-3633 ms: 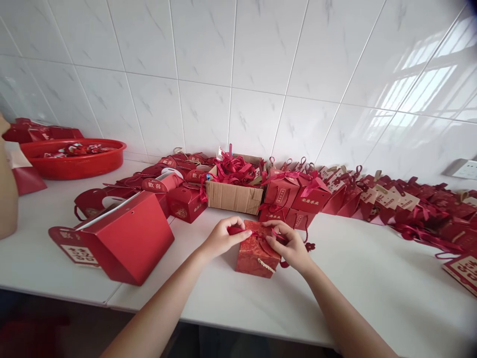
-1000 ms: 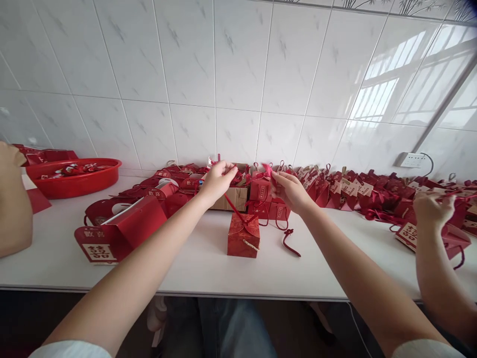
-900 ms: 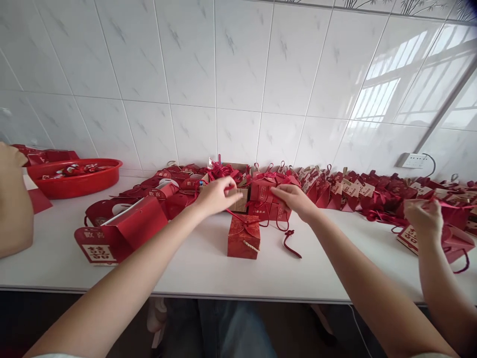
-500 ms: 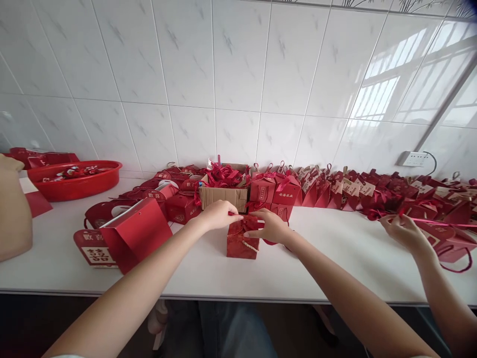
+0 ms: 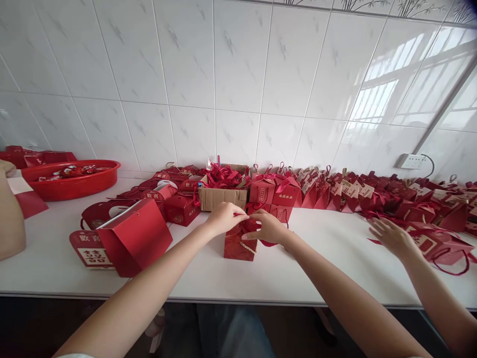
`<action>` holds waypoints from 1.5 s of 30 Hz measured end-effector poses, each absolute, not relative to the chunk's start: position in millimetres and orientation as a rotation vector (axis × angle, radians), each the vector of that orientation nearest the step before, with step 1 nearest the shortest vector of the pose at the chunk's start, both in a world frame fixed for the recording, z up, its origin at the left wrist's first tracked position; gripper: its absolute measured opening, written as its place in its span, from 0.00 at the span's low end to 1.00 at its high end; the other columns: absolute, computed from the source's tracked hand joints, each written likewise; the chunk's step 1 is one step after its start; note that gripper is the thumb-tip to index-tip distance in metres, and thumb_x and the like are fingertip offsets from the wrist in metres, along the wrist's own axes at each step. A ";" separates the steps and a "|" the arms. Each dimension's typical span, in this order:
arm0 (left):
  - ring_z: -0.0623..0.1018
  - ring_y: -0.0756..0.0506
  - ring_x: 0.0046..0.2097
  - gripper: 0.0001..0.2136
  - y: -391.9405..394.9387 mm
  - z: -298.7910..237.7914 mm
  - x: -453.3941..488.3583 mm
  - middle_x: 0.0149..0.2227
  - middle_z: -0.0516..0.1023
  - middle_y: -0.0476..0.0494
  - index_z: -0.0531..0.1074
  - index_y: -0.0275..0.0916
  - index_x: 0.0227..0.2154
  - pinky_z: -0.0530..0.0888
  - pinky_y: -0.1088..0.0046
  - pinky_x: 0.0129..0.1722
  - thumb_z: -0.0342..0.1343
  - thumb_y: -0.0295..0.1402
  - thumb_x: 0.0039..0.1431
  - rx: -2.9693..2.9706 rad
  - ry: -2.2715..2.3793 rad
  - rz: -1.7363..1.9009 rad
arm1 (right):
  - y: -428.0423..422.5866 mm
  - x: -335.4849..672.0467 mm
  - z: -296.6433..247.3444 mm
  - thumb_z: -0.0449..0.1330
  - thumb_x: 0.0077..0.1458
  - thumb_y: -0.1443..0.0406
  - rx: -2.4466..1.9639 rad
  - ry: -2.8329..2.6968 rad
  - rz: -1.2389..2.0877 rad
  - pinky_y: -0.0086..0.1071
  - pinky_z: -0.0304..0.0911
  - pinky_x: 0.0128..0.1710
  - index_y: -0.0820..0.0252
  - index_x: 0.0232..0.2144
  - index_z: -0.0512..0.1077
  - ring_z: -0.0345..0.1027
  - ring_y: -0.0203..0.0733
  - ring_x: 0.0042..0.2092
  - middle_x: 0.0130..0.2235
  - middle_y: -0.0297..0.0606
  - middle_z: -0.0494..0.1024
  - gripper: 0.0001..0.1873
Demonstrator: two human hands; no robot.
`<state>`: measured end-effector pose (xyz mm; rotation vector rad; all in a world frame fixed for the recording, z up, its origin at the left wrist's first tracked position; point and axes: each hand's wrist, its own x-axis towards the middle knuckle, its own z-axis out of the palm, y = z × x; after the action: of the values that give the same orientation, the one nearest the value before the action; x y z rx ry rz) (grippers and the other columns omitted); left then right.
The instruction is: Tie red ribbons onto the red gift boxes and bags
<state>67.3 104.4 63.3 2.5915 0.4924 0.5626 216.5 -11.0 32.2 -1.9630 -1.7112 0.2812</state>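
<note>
A small red gift box with a twisted cream cord on its front stands upright on the white table before me. Over its top, a dark red ribbon shows in part between my hands. My left hand comes in from the left, thumb and forefinger pinched on the ribbon. Against those fingertips rests the forefinger of my right hand, which curls round the ribbon with its thumb lower, near the box's upper edge. My fingers hide much of the ribbon.
Behind the box stands a cardboard carton of red ribbons. Larger red boxes lie left, near a red basin of wrapped sweets. Rows of red boxes line the wall. A co-worker's hand is at right; another person's arm is at left.
My left hand has moved slightly right, so its fingertips now meet those of my right hand. The co-worker's hand at right has gone from pinching a ribbon to spread fingers.
</note>
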 end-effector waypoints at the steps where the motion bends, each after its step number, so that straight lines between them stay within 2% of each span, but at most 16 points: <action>1: 0.77 0.42 0.30 0.13 106.5 63.0 65.2 0.28 0.83 0.44 0.82 0.42 0.32 0.65 0.71 0.27 0.53 0.40 0.56 2.603 0.524 0.575 | -11.7 217.1 32.2 0.68 0.40 0.47 -1.969 -1.710 0.287 0.38 0.64 0.44 0.52 0.50 0.72 0.69 0.48 0.45 0.49 0.43 0.70 0.35; 8: 0.78 0.42 0.31 0.14 119.4 51.2 49.0 0.25 0.81 0.43 0.82 0.39 0.31 0.66 0.72 0.28 0.53 0.39 0.56 2.671 0.678 0.592 | -14.1 213.7 34.5 0.67 0.41 0.46 -1.997 -1.714 0.312 0.39 0.64 0.46 0.51 0.53 0.70 0.68 0.50 0.49 0.52 0.44 0.68 0.37; 16: 0.80 0.40 0.34 0.12 114.8 43.9 46.5 0.33 0.83 0.39 0.81 0.40 0.30 0.66 0.71 0.28 0.52 0.36 0.56 2.757 0.760 0.619 | -12.2 210.9 34.4 0.66 0.42 0.46 -2.009 -1.722 0.310 0.41 0.65 0.47 0.51 0.53 0.70 0.68 0.51 0.49 0.53 0.44 0.68 0.37; 21: 0.79 0.40 0.34 0.13 108.0 44.9 47.7 0.31 0.83 0.39 0.80 0.40 0.27 0.63 0.71 0.27 0.50 0.36 0.58 2.779 0.807 0.672 | -12.8 210.1 32.4 0.66 0.44 0.46 -1.997 -1.713 0.312 0.41 0.65 0.47 0.51 0.53 0.70 0.69 0.50 0.49 0.53 0.44 0.67 0.36; 25: 0.76 0.43 0.28 0.14 100.3 50.8 53.9 0.26 0.80 0.41 0.77 0.39 0.26 0.60 0.72 0.24 0.51 0.40 0.59 2.712 0.846 0.718 | -12.6 209.2 33.6 0.66 0.43 0.46 -1.981 -1.718 0.307 0.40 0.66 0.45 0.50 0.52 0.71 0.69 0.49 0.47 0.51 0.43 0.68 0.34; 31: 0.76 0.45 0.29 0.13 86.4 50.5 75.3 0.26 0.80 0.45 0.74 0.40 0.24 0.61 0.73 0.24 0.52 0.40 0.58 2.636 0.755 0.696 | -10.0 210.6 32.1 0.68 0.41 0.48 -1.958 -1.730 0.290 0.37 0.67 0.41 0.52 0.42 0.76 0.69 0.44 0.42 0.48 0.42 0.69 0.27; 34: 0.76 0.46 0.28 0.13 86.4 48.2 79.1 0.26 0.80 0.46 0.74 0.40 0.24 0.62 0.74 0.24 0.52 0.40 0.58 2.601 0.746 0.683 | -9.2 212.0 30.1 0.68 0.41 0.48 -1.959 -1.728 0.287 0.36 0.67 0.40 0.53 0.41 0.76 0.69 0.44 0.42 0.48 0.42 0.69 0.26; 41: 0.73 0.45 0.26 0.15 101.0 50.5 56.5 0.23 0.77 0.44 0.70 0.39 0.20 0.60 0.73 0.23 0.51 0.41 0.58 2.614 0.893 0.705 | -10.5 213.0 28.0 0.66 0.42 0.46 -1.964 -1.714 0.306 0.38 0.67 0.44 0.48 0.51 0.73 0.70 0.46 0.45 0.52 0.42 0.67 0.33; 45: 0.76 0.43 0.29 0.13 106.4 47.5 45.2 0.26 0.80 0.43 0.73 0.39 0.22 0.59 0.73 0.23 0.52 0.40 0.56 2.649 0.968 0.654 | -10.8 213.2 27.7 0.66 0.42 0.45 -1.961 -1.703 0.309 0.38 0.67 0.44 0.49 0.50 0.73 0.71 0.46 0.45 0.52 0.42 0.67 0.34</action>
<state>45.2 106.4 47.5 2.6492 0.9682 0.6541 213.2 -10.8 27.7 -1.9609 -1.7033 0.3088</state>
